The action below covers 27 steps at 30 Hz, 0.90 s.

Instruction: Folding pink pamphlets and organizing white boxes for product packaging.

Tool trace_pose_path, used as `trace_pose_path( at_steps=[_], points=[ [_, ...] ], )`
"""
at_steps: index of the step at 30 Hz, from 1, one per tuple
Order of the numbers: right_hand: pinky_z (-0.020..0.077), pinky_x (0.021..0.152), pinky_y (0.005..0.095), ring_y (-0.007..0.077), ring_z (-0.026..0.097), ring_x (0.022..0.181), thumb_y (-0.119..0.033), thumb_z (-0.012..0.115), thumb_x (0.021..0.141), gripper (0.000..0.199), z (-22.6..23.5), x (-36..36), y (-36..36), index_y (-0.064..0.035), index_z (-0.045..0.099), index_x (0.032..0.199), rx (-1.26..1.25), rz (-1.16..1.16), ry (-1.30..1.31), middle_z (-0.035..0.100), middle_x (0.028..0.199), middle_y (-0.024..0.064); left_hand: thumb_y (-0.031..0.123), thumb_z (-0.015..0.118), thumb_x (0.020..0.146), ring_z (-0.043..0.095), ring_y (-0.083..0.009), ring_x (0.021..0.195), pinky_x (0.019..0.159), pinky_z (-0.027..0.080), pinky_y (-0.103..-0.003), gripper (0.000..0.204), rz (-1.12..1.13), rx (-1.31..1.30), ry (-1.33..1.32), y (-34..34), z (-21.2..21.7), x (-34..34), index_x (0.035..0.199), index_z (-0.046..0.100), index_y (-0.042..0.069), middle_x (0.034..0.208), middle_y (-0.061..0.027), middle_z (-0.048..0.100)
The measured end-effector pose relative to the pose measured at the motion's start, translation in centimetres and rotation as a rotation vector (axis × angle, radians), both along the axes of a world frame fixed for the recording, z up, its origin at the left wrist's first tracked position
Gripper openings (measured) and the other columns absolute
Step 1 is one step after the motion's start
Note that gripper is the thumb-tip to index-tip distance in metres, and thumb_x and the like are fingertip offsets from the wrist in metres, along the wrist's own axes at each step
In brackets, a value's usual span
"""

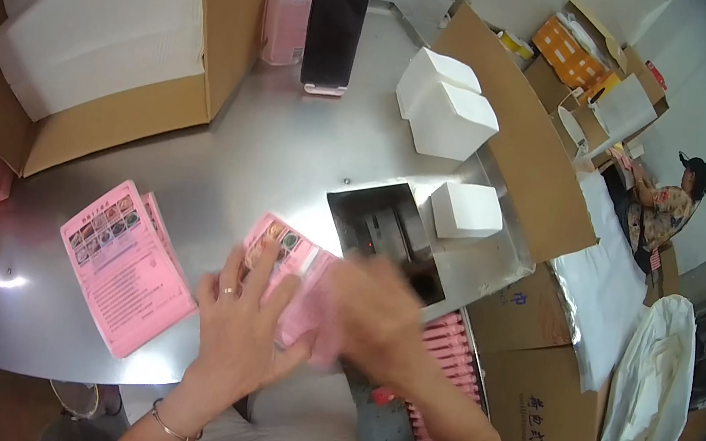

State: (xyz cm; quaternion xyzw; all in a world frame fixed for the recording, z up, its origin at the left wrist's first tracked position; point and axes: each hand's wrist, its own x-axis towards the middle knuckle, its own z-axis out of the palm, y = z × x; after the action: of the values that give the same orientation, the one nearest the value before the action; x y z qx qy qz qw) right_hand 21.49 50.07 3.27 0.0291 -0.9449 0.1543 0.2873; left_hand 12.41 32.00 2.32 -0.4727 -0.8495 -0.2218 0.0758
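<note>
A pink printed packet [276, 243] with small food pictures on its front lies at the table's near edge. My left hand [248, 315] grips it, fingers over its face and thumb at its lower side. Close against the packet's right side is my right hand [379, 314], smeared by motion, so its fingers cannot be made out. Left of my hands rests a stack of similar pink printed packets [126, 267]. Beyond my right hand, a dark recessed device [386, 217] is set into the metal table.
An open carton [122, 121] of white paper stands at the left. White napkin blocks [451, 111] and a smaller one [466, 212] sit at the right. At the back are a phone [334, 40] and a pink bottle [288, 13]. Pink packets [451, 358] fill a tray near my right forearm. A person [658, 211] works beyond.
</note>
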Motion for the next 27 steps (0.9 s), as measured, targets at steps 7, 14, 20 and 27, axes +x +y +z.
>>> trace_pose_path(
  at_steps=[7,14,20,27],
  points=[
    [0.0435,0.087,0.0454,0.031,0.057,0.097,-0.018,0.067,0.09,0.019,-0.6,-0.4,12.3,-0.0027,0.068,0.102,0.345,-0.782,-0.048,0.061,0.097,0.0124,0.043,0.074,0.078,0.048,-0.0397,0.109,0.089,0.035,-0.049,0.053,0.072,0.044,0.071,1.5,1.1,0.2,0.12,0.066,0.011,0.132,-0.0221,0.051],
    [0.047,0.085,0.0445,0.0333,0.059,0.095,-0.002,0.062,0.087,0.024,-0.3,0.2,12.9,-0.0023,0.069,0.11,0.205,-0.662,0.144,0.063,0.098,0.0152,0.032,0.076,0.075,0.051,-0.036,0.1,0.082,0.041,-0.049,0.049,-0.063,0.018,0.007,0.8,0.9,0.2,0.113,0.064,0.005,0.116,-0.0178,0.055],
    [0.0426,0.103,0.0627,0.0419,0.058,0.122,-0.002,0.06,0.083,0.042,-1.4,1.6,1.1,0.0005,0.061,0.126,0.116,0.042,0.102,0.063,0.121,0.0214,0.027,0.078,0.07,0.052,-0.0339,0.096,0.079,0.043,-0.044,0.058,-0.077,0.101,-0.326,-0.5,0.2,-0.7,0.121,0.063,0.006,0.111,-0.0168,0.054],
    [0.0324,0.101,0.0761,0.034,0.063,0.095,-0.014,0.065,0.085,0.024,-2.1,-4.0,-1.1,-0.0021,0.06,0.105,0.186,-0.089,-0.254,0.062,0.097,0.0163,0.019,0.077,0.072,0.053,-0.0331,0.092,0.08,0.043,-0.044,0.083,-0.125,0.109,-0.219,0.6,1.4,0.3,0.148,0.045,0.009,0.101,-0.0153,0.052]
  ],
)
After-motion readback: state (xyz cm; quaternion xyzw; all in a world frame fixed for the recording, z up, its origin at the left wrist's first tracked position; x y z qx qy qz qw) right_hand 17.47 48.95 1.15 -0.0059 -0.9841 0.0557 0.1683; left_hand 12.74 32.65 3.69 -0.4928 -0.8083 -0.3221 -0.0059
